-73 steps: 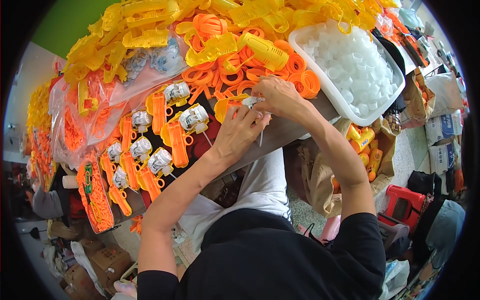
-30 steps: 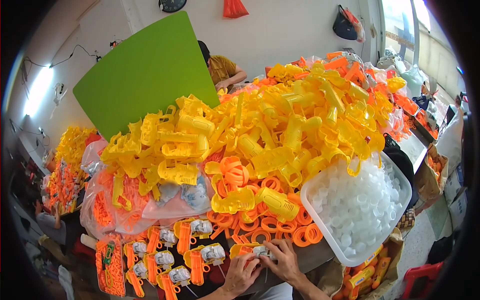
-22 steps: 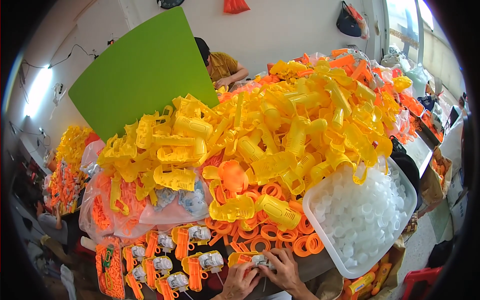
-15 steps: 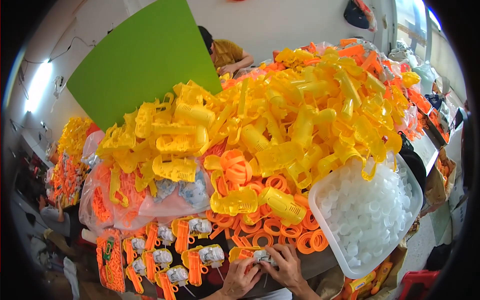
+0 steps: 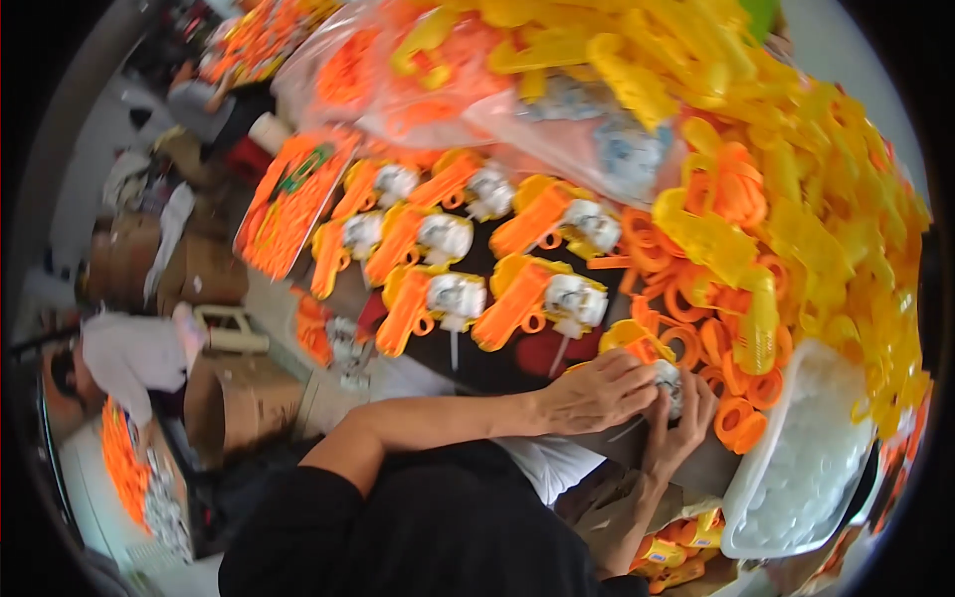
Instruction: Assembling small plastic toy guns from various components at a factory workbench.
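1. Your left hand [image 5: 595,394] has its fingertips clamped on a half-built toy gun [image 5: 645,347], at the edge facing you
2. Your right hand [image 5: 684,423] is bent round the far end of that same piece, thumb and fingers about its white mechanism [image 5: 669,386]; the fingertips are partly blurred
3. You have the toy gun just above the dark table [image 5: 699,462] or on it, I cannot tell which; its yellow shell and orange insert show beyond your left fingers
4. To the left of your hands lie seven similar gun assemblies [image 5: 517,303], in uneven rows
5. Just right of your right hand are orange rings [image 5: 740,425], with a white tub [image 5: 734,532] of translucent pieces beyond
6. Past the rings, yellow shells [image 5: 796,189] are heaped high
7. Farther left, past the assemblies, a shallow tray [image 5: 322,214] holds orange parts
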A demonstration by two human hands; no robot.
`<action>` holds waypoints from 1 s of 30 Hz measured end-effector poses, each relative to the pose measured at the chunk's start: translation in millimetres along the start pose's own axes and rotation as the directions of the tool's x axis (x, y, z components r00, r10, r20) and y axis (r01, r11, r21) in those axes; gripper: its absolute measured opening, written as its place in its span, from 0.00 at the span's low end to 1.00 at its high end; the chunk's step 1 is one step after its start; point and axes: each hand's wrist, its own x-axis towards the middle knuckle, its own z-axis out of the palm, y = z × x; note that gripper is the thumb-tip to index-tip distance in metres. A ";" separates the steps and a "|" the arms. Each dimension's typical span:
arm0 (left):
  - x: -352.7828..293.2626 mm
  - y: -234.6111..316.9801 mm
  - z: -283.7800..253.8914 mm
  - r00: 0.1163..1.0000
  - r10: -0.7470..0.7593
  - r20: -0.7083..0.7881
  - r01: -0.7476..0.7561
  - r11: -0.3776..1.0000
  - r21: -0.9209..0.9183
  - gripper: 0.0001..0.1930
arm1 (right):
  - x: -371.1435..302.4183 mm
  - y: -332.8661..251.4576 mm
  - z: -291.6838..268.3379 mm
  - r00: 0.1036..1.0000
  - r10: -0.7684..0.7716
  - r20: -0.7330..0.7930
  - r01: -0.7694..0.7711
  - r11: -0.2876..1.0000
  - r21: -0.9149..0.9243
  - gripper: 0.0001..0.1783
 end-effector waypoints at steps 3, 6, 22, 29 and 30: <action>-10.0 -0.2 3.2 0.998 0.058 0.024 -0.061 0.984 0.168 0.14 | -4.3 5.8 5.8 1.000 -0.027 -0.003 0.027 0.999 -0.031 0.19; -9.6 -0.3 15.2 0.990 0.100 -0.096 -0.081 0.980 0.184 0.12 | -5.5 20.0 8.0 0.997 -0.076 -0.020 0.074 0.992 -0.103 0.18; -10.8 4.0 -15.8 0.994 -0.005 -0.110 -0.008 0.993 -0.114 0.09 | -7.0 6.8 9.9 0.998 0.010 -0.063 -0.010 1.000 -0.006 0.20; -11.4 -6.2 -42.7 1.000 -0.001 0.017 0.001 1.000 -0.030 0.17 | 2.1 -5.6 -6.7 0.971 0.086 -0.222 -0.067 0.993 0.095 0.18; -17.0 -5.3 -45.1 0.999 -0.022 0.025 0.024 0.999 -0.049 0.18 | 1.5 3.5 -2.8 0.966 0.007 -0.259 -0.002 1.000 0.020 0.16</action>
